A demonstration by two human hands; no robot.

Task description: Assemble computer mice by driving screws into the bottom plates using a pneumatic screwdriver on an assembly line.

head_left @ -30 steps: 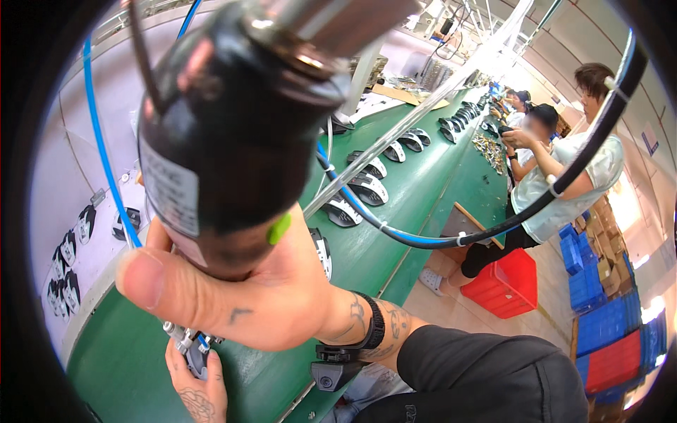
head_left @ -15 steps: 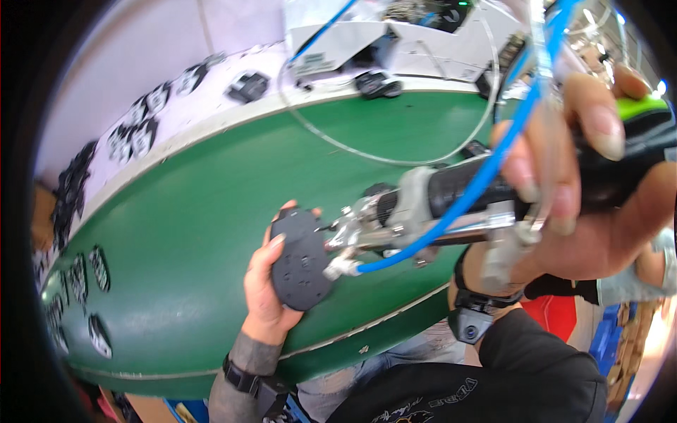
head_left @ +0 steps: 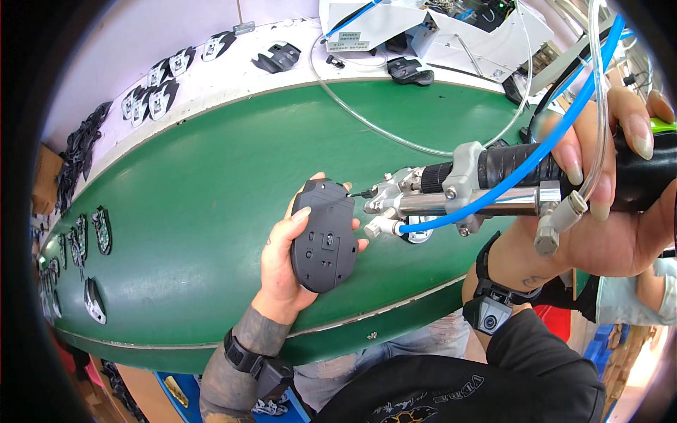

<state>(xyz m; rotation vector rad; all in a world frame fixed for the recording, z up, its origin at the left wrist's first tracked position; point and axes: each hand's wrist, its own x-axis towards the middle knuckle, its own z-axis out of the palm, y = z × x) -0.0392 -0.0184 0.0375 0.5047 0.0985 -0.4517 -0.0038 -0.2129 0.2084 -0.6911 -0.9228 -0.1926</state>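
The dark grey mouse shell [head_left: 324, 236] sat mid-frame, gripped by the left hand [head_left: 285, 264]; the right hand [head_left: 606, 204] clenched a pneumatic screwdriver [head_left: 479, 187] at right, its tip touching the shell above the green conveyor belt [head_left: 197, 183].

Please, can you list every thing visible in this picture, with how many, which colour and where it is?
Mouse shell: one, dark grey, underside up, held over the green belt.
Pneumatic screwdriver: one, black and silver, its tip at the shell's upper right edge.
Blue hose: one, running from the screwdriver up to the right.
Clear tube: one, looping across the belt.
Green belt: one, across the middle.
Loose mouse parts: many, black, on the white ledge and left belt edge.
White machine: one, top.
Left hand: holds the shell.
Right hand: grips the screwdriver.
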